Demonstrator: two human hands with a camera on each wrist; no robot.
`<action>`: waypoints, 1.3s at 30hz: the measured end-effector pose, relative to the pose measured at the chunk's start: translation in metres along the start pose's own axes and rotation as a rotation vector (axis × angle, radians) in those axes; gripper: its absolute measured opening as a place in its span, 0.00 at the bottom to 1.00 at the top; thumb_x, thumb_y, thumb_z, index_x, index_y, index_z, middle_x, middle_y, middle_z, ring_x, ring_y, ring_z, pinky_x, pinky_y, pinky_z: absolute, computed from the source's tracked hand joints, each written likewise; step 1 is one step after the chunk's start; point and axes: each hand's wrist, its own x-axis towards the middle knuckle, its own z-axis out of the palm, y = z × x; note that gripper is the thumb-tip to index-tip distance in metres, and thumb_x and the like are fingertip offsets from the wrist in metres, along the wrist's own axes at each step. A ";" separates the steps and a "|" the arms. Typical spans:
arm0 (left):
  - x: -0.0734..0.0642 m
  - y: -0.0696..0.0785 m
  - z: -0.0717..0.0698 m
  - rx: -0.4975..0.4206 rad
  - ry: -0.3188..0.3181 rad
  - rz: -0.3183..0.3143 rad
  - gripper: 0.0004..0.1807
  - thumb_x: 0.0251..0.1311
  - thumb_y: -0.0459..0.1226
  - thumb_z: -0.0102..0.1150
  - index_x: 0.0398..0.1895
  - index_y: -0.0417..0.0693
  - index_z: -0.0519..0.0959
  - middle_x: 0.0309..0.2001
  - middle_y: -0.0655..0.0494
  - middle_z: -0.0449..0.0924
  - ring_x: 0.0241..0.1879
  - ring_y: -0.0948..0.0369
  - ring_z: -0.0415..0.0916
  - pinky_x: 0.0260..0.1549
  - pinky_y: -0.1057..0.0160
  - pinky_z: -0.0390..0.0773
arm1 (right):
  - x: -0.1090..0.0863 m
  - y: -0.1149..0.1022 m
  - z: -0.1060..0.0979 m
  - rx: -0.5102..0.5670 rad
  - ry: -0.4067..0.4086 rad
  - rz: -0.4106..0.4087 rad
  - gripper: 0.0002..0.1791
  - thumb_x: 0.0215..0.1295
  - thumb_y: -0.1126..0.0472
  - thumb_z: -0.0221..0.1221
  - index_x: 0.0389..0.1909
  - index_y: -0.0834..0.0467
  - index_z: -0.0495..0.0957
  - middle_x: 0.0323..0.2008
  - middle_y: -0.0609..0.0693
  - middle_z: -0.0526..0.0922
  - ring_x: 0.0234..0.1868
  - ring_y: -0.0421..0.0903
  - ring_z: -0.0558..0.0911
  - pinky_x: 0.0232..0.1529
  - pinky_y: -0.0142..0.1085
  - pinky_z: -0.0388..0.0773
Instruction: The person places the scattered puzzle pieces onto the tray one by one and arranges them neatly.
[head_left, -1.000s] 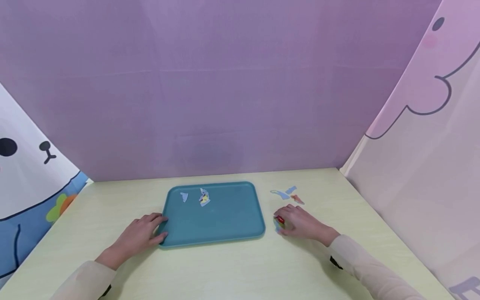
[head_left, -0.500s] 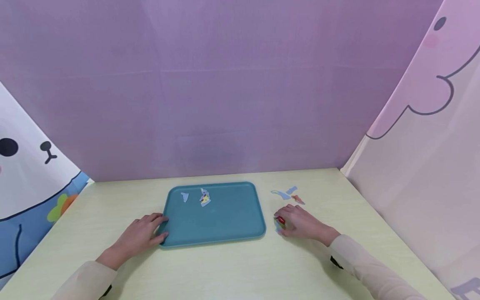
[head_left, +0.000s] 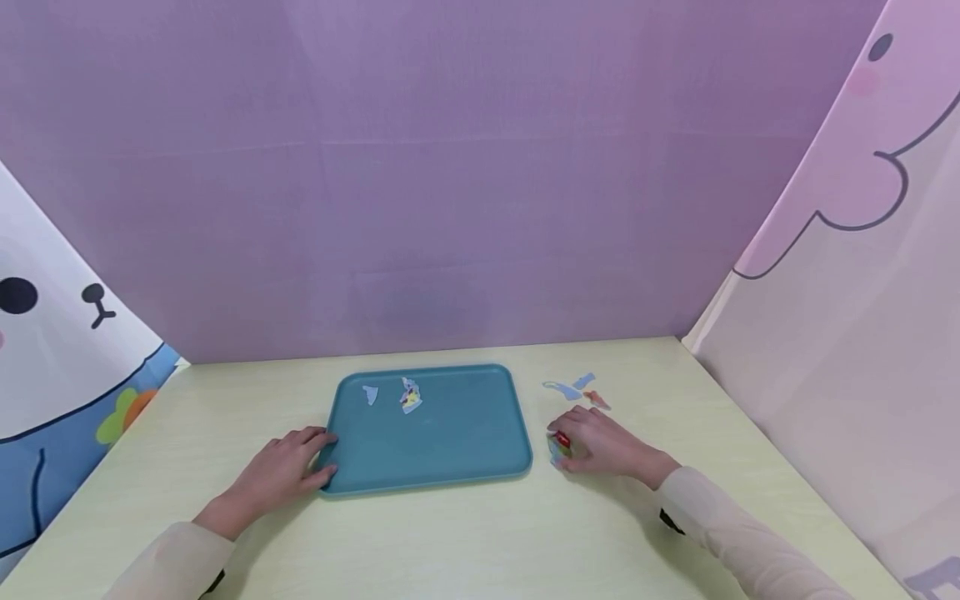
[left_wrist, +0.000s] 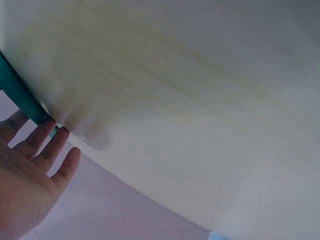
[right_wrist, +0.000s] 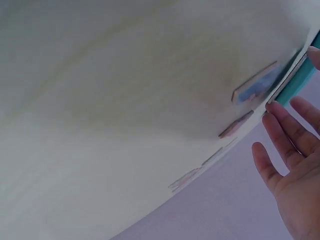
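My left hand (head_left: 273, 469) rests its fingertips and thumb on the left rim of a teal tray (head_left: 438, 442). In the left wrist view, its fingers are loosely extended against the tray edge. Just off the tray's right side, my right hand (head_left: 607, 446) holds a flat puzzle piece (head_left: 557, 452) with blue, green and red print between thumb and fingertips, low at the table. The hand covers part of it. On the tray lie a small light blue piece (head_left: 371, 394) and a yellow-and-blue cluster (head_left: 411, 397), which may be several joined pieces.
Beyond my right hand, on the pale table (head_left: 450, 542), lie a curved blue piece (head_left: 564, 390), a short blue piece (head_left: 583, 381) and a reddish piece (head_left: 597, 400). A purple cloth wall (head_left: 480, 208) stands behind the table, with printed cloth panels on both sides.
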 end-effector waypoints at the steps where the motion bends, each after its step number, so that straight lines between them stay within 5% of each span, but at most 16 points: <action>1: 0.000 0.000 0.000 0.000 -0.001 -0.001 0.24 0.50 0.47 0.63 0.47 0.42 0.77 0.47 0.43 0.77 0.44 0.46 0.77 0.36 0.45 0.75 | 0.001 0.000 -0.001 0.002 0.011 -0.004 0.25 0.49 0.48 0.65 0.47 0.57 0.77 0.45 0.47 0.80 0.48 0.46 0.76 0.56 0.53 0.64; 5: 0.000 0.001 -0.001 -0.001 -0.008 -0.007 0.24 0.51 0.47 0.63 0.48 0.42 0.77 0.48 0.43 0.77 0.45 0.46 0.76 0.36 0.45 0.75 | 0.005 0.000 -0.005 0.008 0.052 -0.013 0.25 0.48 0.50 0.67 0.47 0.57 0.77 0.44 0.47 0.80 0.48 0.47 0.76 0.56 0.63 0.57; 14: -0.001 0.001 -0.001 -0.003 -0.008 -0.004 0.24 0.51 0.47 0.62 0.47 0.41 0.77 0.47 0.43 0.77 0.44 0.46 0.77 0.35 0.45 0.75 | 0.018 0.000 -0.011 0.030 0.014 0.029 0.25 0.51 0.49 0.63 0.50 0.55 0.76 0.48 0.46 0.79 0.52 0.46 0.74 0.48 0.49 0.66; 22: 0.000 0.000 0.000 0.001 -0.012 -0.014 0.24 0.51 0.48 0.62 0.48 0.41 0.77 0.48 0.43 0.76 0.45 0.46 0.76 0.36 0.45 0.75 | 0.035 -0.007 -0.012 0.037 0.002 0.069 0.27 0.52 0.45 0.62 0.52 0.52 0.75 0.51 0.48 0.77 0.59 0.53 0.71 0.48 0.60 0.69; 29: 0.000 0.000 0.002 -0.003 -0.013 -0.009 0.24 0.51 0.48 0.62 0.48 0.42 0.77 0.48 0.43 0.76 0.45 0.46 0.76 0.36 0.45 0.75 | 0.055 -0.010 -0.007 0.100 -0.001 -0.004 0.26 0.54 0.46 0.62 0.51 0.57 0.75 0.48 0.47 0.79 0.51 0.45 0.74 0.54 0.45 0.69; 39: 0.000 -0.001 0.001 0.004 0.006 0.000 0.24 0.51 0.47 0.63 0.47 0.42 0.77 0.47 0.44 0.77 0.44 0.47 0.77 0.36 0.45 0.75 | 0.086 -0.020 -0.002 0.098 -0.008 -0.091 0.25 0.56 0.48 0.61 0.50 0.59 0.75 0.45 0.49 0.79 0.47 0.44 0.74 0.50 0.44 0.70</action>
